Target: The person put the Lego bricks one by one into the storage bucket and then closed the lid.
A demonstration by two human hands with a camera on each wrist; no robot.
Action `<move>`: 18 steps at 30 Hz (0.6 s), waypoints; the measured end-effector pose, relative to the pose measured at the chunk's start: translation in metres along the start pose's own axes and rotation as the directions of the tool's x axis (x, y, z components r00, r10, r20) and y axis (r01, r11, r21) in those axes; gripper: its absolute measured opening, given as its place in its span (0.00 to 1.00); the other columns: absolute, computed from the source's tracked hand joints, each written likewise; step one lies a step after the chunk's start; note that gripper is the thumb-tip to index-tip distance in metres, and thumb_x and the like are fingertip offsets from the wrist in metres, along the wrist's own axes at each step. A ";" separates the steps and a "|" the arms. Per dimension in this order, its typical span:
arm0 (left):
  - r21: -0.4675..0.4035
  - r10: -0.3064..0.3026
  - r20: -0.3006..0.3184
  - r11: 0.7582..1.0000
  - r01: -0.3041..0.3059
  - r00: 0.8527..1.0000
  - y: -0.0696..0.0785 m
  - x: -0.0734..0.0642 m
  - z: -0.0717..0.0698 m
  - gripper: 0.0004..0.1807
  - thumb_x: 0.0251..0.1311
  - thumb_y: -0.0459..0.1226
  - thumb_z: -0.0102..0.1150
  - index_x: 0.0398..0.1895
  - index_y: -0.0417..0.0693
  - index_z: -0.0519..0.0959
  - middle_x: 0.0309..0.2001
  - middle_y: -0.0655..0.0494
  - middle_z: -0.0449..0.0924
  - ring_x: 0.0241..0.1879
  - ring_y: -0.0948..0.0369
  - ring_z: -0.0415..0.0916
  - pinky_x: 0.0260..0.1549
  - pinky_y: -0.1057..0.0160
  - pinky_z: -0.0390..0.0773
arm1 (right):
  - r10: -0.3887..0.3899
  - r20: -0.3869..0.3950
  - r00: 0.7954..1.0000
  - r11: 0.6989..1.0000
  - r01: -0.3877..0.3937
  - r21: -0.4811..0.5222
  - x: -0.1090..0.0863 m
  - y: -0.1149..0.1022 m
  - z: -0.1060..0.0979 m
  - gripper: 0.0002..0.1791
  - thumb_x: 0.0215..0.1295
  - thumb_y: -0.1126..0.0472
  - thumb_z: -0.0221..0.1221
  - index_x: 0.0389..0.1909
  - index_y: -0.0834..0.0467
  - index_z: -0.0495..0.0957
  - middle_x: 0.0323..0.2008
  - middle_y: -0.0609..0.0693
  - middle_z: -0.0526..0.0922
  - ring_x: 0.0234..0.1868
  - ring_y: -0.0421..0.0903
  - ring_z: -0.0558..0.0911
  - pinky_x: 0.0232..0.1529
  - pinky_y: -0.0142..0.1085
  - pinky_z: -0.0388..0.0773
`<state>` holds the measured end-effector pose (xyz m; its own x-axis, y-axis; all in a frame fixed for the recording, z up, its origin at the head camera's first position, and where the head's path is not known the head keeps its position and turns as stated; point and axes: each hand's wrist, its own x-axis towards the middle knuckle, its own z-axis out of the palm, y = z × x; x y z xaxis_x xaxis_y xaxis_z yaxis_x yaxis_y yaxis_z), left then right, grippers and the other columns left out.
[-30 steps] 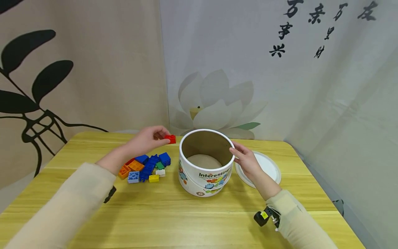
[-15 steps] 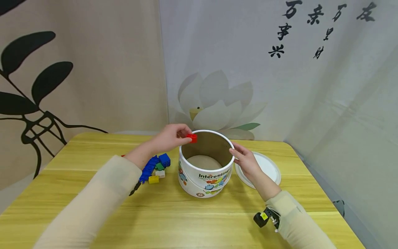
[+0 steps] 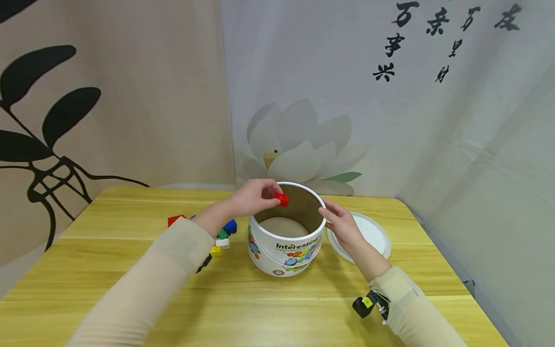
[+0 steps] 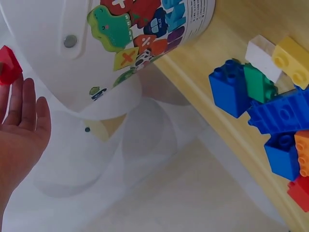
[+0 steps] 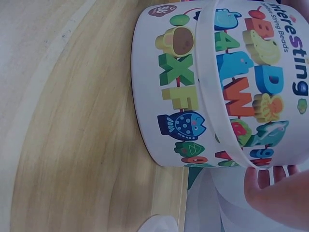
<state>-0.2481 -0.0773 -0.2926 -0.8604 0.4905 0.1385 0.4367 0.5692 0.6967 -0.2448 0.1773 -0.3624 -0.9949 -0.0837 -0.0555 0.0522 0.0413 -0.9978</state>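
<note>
A red toy building brick [image 3: 282,199] is pinched between the thumb and fingers of my left hand [image 3: 257,196], above the mouth of a white round bucket [image 3: 284,255]. In the left wrist view the same red brick [image 4: 8,67] shows at the far left edge, by the fingers. My right hand [image 3: 342,224] grips the bucket's right rim, thumb over the edge and fingers along the outer wall. The bucket has colourful printed letters and animals, and the visible part of its floor is bare. In the right wrist view the fingers [image 5: 252,181] press against its side.
Left of the bucket lies a loose pile of building bricks, among them a blue brick [image 4: 231,89], a white brick [image 4: 263,58] and a yellow brick [image 4: 293,60]. My left sleeve partly covers the pile in the head view. A white round lid [image 3: 376,234] lies right of the bucket.
My left hand has carried the red brick rightward from beside the bucket to over its opening. The right hand stays at the rim and the bucket keeps its place.
</note>
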 end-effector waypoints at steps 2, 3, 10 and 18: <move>-0.006 0.023 -0.007 1.000 -0.023 1.000 -0.002 -0.002 -0.001 0.11 0.60 0.34 0.58 0.46 0.42 0.76 0.43 0.49 0.80 0.43 0.55 0.75 0.49 0.60 0.77 | 0.002 0.001 1.000 1.000 -0.002 -0.003 0.000 0.000 0.000 0.26 0.69 0.63 0.50 0.66 0.65 0.62 0.57 0.55 0.71 0.49 0.36 0.75 0.60 0.45 0.68; -0.009 0.037 -0.017 0.999 -0.037 0.999 -0.003 -0.003 -0.003 0.11 0.60 0.34 0.58 0.46 0.41 0.76 0.42 0.48 0.80 0.43 0.55 0.75 0.49 0.59 0.77 | 0.003 0.001 1.000 1.000 -0.003 -0.004 0.000 0.000 0.000 0.26 0.69 0.62 0.51 0.66 0.65 0.62 0.59 0.56 0.71 0.49 0.36 0.75 0.60 0.45 0.68; -0.025 0.009 -0.115 1.000 -0.012 0.993 -0.027 -0.024 -0.029 0.12 0.61 0.34 0.56 0.46 0.38 0.76 0.42 0.45 0.79 0.43 0.54 0.74 0.48 0.55 0.75 | 0.013 0.005 1.000 1.000 -0.013 -0.009 -0.001 0.001 0.002 0.26 0.69 0.63 0.50 0.66 0.64 0.61 0.64 0.61 0.65 0.54 0.41 0.73 0.63 0.49 0.65; 0.012 -0.174 -0.163 0.984 0.179 0.971 -0.078 -0.069 -0.062 0.15 0.66 0.38 0.52 0.51 0.40 0.74 0.46 0.44 0.77 0.45 0.52 0.73 0.46 0.56 0.75 | 0.033 -0.006 0.999 0.999 -0.033 -0.005 0.000 -0.001 0.002 0.27 0.69 0.61 0.51 0.67 0.63 0.60 0.65 0.59 0.65 0.57 0.45 0.71 0.61 0.45 0.68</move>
<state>-0.2386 -0.1966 -0.3129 -0.9546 0.2691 0.1280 0.2790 0.6558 0.7015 -0.2448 0.1757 -0.3620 -0.9932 -0.0761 -0.0884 0.0848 0.0494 -0.9952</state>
